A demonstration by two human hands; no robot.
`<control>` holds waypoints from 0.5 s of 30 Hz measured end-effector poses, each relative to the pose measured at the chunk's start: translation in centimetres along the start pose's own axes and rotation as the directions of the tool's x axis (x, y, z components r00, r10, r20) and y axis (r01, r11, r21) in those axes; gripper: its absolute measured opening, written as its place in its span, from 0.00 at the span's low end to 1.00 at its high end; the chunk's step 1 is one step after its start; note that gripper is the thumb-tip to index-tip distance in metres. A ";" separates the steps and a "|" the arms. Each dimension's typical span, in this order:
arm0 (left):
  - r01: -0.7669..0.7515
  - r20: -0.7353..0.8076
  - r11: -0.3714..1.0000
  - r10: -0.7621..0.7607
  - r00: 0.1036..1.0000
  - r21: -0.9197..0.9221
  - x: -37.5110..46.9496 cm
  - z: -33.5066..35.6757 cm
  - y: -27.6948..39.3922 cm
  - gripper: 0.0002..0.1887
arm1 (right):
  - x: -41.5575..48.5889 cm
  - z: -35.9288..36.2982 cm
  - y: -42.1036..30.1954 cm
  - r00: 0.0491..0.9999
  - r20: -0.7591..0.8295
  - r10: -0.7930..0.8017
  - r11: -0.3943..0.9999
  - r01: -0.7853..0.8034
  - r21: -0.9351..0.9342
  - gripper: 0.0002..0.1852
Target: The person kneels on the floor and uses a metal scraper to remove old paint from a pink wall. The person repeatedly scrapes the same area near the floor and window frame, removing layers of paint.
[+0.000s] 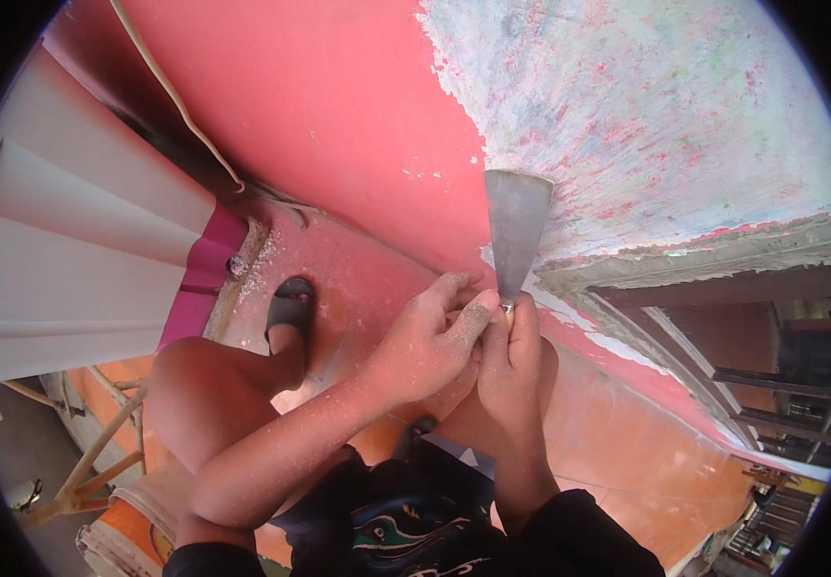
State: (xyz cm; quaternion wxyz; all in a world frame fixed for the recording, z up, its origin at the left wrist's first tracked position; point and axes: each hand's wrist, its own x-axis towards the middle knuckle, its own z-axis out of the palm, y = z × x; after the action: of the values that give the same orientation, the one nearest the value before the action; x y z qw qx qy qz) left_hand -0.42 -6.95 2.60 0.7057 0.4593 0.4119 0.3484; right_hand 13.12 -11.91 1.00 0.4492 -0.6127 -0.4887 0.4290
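My right hand (512,364) is closed round the handle of a putty knife (520,223), whose wide metal blade points away from me, in front of the wall. My left hand (419,346) is beside it, thumb and fingers close to the blade's neck and partly overlapping the right hand. Whether it grips anything is hidden. Pale dust coats both hands and the forearms. Behind the blade the wall shows smooth pink paint (357,122) on the left and a scraped, mottled white-blue surface (660,130) on the right, with a ragged edge between them.
A barred window (783,382) with a rough cement edge is at the right. Paint flakes (260,263) lie on the floor near my sandalled foot (290,310). At the left hang pale sheeting (83,260) and a cable (184,108); a bucket (123,541) and bamboo-like poles (94,454) stand lower left.
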 end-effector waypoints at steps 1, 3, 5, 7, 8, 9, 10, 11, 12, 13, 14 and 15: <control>0.003 0.000 1.000 -0.003 1.000 -0.018 0.0 0.0 0.0 0.24 | 0.1 0.1 0.1 0.997 -0.055 0.054 0.997 -0.051 0.053 0.09; 0.045 0.018 0.999 -0.045 0.999 0.016 -0.1 -0.2 -0.1 0.24 | -0.1 0.2 0.2 0.965 -0.068 0.253 0.959 -0.241 0.147 0.09; 0.013 0.051 0.998 -0.010 0.999 -0.062 0.0 -0.4 -0.1 0.25 | -0.3 0.4 0.5 0.989 -0.035 0.144 0.976 -0.136 0.170 0.09; 0.033 0.081 0.997 -0.028 0.996 -0.067 0.1 -0.5 -0.2 0.26 | -0.6 0.8 0.9 0.993 -0.067 0.098 0.987 -0.088 0.133 0.10; 0.030 0.078 0.998 -0.026 0.997 -0.054 0.2 -0.5 -0.2 0.26 | -0.5 1.2 1.3 0.995 -0.087 0.037 0.995 -0.029 0.091 0.10; 0.024 0.073 0.999 -0.021 0.997 -0.041 0.3 -0.4 -0.2 0.26 | -0.6 1.2 1.6 0.995 -0.093 0.039 0.995 -0.030 0.097 0.10; 0.022 0.084 0.999 -0.019 0.996 -0.038 0.3 -0.3 -0.2 0.26 | -0.5 1.4 2.1 0.994 -0.099 0.041 0.994 -0.031 0.103 0.10; 0.017 0.093 0.999 -0.014 0.996 -0.034 0.4 -0.2 -0.2 0.26 | -0.5 1.2 2.4 0.991 -0.088 0.105 0.983 -0.090 0.158 0.10; 0.005 0.107 1.000 -0.003 0.994 -0.016 0.4 -0.2 -0.2 0.26 | -0.5 1.2 2.7 0.966 -0.123 0.229 0.952 -0.196 0.233 0.11; -0.006 0.099 1.000 0.005 0.995 0.002 0.4 -0.1 -0.2 0.26 | -0.5 1.1 3.0 0.988 -0.089 0.124 0.974 -0.104 0.199 0.11; -0.012 0.105 0.999 0.009 0.994 0.031 0.5 -0.1 -0.2 0.26 | -0.4 1.0 3.2 0.989 -0.114 0.091 0.980 -0.069 0.185 0.11; -0.019 0.111 0.998 0.012 0.994 0.057 0.5 0.0 -0.3 0.26 | -0.4 0.7 3.2 0.996 -0.082 0.047 0.984 -0.032 0.174 0.11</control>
State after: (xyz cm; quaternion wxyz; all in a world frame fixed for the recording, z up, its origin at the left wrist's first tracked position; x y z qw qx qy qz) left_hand -0.23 -6.60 2.21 0.7110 0.5015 0.3785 0.3157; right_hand 13.04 -12.55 -2.28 0.5125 -0.5989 -0.4178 0.4518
